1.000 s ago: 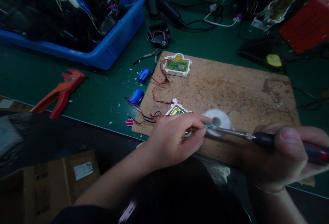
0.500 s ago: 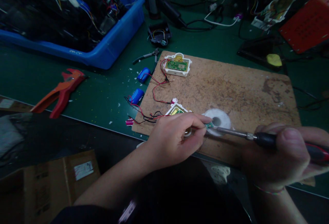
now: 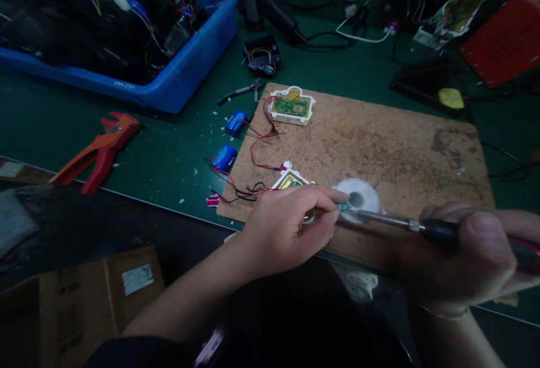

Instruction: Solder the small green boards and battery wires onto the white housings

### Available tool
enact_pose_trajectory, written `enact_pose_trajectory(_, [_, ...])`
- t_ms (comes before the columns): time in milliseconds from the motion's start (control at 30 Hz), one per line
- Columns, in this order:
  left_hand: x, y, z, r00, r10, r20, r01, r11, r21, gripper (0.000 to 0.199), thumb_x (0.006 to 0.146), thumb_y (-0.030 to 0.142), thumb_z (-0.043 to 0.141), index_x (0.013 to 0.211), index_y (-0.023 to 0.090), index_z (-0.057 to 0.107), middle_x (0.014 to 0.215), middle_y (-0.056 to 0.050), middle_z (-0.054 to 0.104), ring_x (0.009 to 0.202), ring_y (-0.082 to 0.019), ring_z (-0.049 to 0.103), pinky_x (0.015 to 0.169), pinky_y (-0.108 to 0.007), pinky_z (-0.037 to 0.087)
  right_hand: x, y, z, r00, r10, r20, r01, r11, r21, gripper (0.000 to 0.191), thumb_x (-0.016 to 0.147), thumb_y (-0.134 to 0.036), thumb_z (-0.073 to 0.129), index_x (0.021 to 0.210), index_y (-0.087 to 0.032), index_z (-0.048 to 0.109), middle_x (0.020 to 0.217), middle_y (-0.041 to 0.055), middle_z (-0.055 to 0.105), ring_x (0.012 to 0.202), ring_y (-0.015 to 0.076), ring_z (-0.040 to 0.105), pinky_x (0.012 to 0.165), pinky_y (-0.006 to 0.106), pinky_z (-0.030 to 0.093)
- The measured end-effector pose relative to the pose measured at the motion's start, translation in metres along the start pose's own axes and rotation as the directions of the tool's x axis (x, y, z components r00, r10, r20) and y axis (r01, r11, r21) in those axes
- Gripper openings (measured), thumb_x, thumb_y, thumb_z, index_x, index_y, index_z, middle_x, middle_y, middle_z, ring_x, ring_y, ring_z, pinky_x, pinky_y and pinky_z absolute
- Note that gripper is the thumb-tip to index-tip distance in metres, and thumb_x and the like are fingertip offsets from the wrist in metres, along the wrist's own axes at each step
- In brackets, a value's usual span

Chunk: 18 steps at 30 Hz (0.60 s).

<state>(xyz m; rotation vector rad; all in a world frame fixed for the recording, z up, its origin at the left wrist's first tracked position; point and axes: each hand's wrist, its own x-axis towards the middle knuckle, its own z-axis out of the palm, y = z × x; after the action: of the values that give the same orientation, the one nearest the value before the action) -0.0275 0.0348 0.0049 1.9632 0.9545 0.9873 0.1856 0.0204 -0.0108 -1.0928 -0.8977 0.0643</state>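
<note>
My left hand (image 3: 291,224) pinches a small green circuit board (image 3: 345,206) between thumb and fingertips. In my right hand (image 3: 472,250) is a soldering iron (image 3: 392,220) with a dark handle, its metal tip at the board's edge; whether it touches, I cannot tell. Behind the board a white spool (image 3: 368,192) lies on the brown work board (image 3: 379,143). Partly hidden under my left hand is a white-framed case (image 3: 291,179) with a circuit inside and red and black wires. Another white case (image 3: 291,106) with a green circuit board sits at the work board's far left corner.
Two blue batteries (image 3: 224,157) lie left of the work board, near grey-handled cutters (image 3: 240,93). Red-orange pipe cutters (image 3: 99,151) rest farther left. A blue bin (image 3: 169,84) full of wired parts stands at back left, a red box (image 3: 502,41) at back right.
The soldering iron and my right hand have shifted very slightly to the right. My left hand and the circuit board stay in place.
</note>
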Motion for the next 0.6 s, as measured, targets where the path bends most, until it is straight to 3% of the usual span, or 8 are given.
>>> enact_pose_trajectory(200, [0.0003, 0.0007, 0.0001, 1.0, 0.011, -0.005, -0.011, 1.0, -0.016, 0.015, 0.09, 0.007, 0.071, 0.09, 0.021, 0.066, 0.117, -0.001, 0.083, 0.097, -0.017, 0.08, 0.089, -0.027, 0.063, 0.0011, -0.0029, 0.0031, 0.999, 0.019, -0.05, -0.021, 0.999, -0.038, 0.013, 0.068, -0.031, 0.063, 0.065, -0.024, 0.051, 0.049, -0.0068, 0.046, 0.039, 0.0144, 0.044, 0.039, 0.03, 0.03])
enact_pose_trajectory(600, [0.0003, 0.0012, -0.0004, 1.0, 0.013, 0.004, -0.013, 1.0, -0.009, 0.016, 0.09, 0.006, 0.073, 0.09, 0.02, 0.065, 0.117, 0.001, 0.083, 0.089, -0.012, 0.079, 0.092, -0.024, 0.062, 0.0034, -0.0013, 0.0055, 0.991, -0.012, -0.13, -0.003, 0.994, -0.113, 0.019, 0.07, -0.036, 0.062, 0.066, -0.024, 0.047, 0.052, -0.0051, 0.039, 0.045, 0.0136, 0.042, 0.042, 0.03, 0.029])
